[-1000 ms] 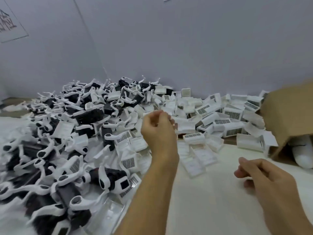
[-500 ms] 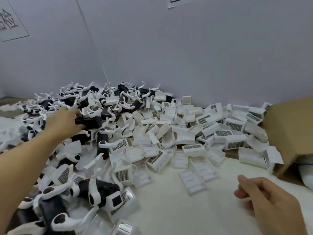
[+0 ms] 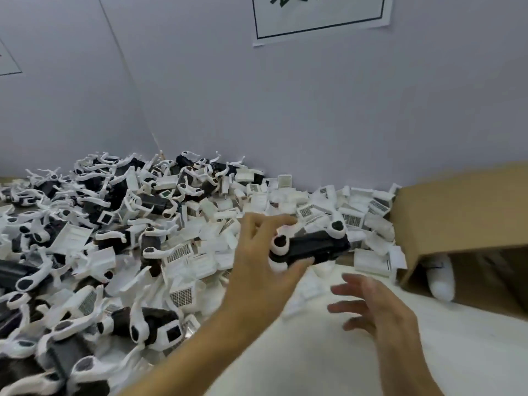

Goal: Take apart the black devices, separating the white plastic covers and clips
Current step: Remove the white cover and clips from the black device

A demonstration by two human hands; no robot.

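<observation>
Black device [image 3: 313,248], white clips on both ends

— Where's the black device [image 3: 313,248]?
— Held up, lying sideways, white clips [image 3: 280,244] on it.
— The rest?
— Heap of devices [image 3: 85,238] left; loose white covers [image 3: 314,207] piled by the wall.

Two bare hands, left hand [image 3: 257,261], right hand [image 3: 380,312], forearms uncovered to the frame's lower edge, no sleeves, gloves, rings or watch visible
</observation>
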